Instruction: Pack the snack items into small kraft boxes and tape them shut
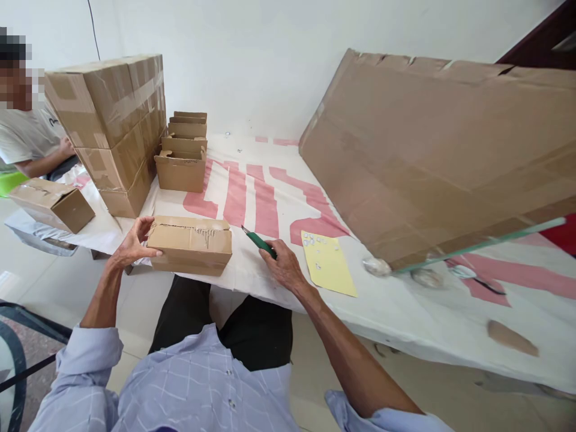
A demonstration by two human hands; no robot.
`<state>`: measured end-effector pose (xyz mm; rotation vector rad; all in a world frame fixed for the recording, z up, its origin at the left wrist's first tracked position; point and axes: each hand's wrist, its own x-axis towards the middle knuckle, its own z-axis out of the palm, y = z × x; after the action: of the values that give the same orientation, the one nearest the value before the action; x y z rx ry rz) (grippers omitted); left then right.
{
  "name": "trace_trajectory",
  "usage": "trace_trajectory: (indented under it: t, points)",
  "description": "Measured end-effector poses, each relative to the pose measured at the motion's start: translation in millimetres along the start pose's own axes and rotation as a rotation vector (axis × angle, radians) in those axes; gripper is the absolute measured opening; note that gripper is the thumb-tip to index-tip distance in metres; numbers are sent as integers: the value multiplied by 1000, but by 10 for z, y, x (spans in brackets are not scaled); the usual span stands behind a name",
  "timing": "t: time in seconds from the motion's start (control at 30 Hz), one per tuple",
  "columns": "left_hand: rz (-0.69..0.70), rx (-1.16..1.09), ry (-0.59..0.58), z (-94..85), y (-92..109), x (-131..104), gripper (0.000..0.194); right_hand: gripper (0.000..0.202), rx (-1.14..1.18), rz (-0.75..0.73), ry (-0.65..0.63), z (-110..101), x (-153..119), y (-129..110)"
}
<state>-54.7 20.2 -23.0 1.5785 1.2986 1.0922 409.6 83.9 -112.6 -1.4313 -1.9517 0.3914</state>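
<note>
A small closed cardboard box lies at the table's front edge, with a torn, ragged patch along its top seam. My left hand grips its left end, thumb on the near side and fingers over the far top corner. In my right hand is a green utility knife, its blade pointing up and left toward the box, apart from it. Just right of that hand, a yellow sheet holds several small clear pieces.
Stacked taped cartons stand at the left, with open boxes beside them. Another box sits on a bench at far left, near a seated person. A large cardboard panel leans at the right, rolls of tape by its lower edge.
</note>
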Motion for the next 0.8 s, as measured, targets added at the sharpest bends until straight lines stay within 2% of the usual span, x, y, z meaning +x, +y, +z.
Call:
trace_trajectory:
  t: [0.2, 0.33, 0.53, 0.8]
  points:
    - [44, -3, 12, 112, 26, -60, 101, 47, 264, 101, -8, -81, 32, -254]
    - [105, -13, 27, 305, 86, -181, 91, 50, 347, 153, -38, -126, 33, -359]
    - [98, 4, 19, 581, 135, -312, 91, 55, 585, 192, -121, -156, -5, -502]
    - [111, 70, -38, 725, 294, -294, 82, 61, 626, 204, -65, -105, 29, -545]
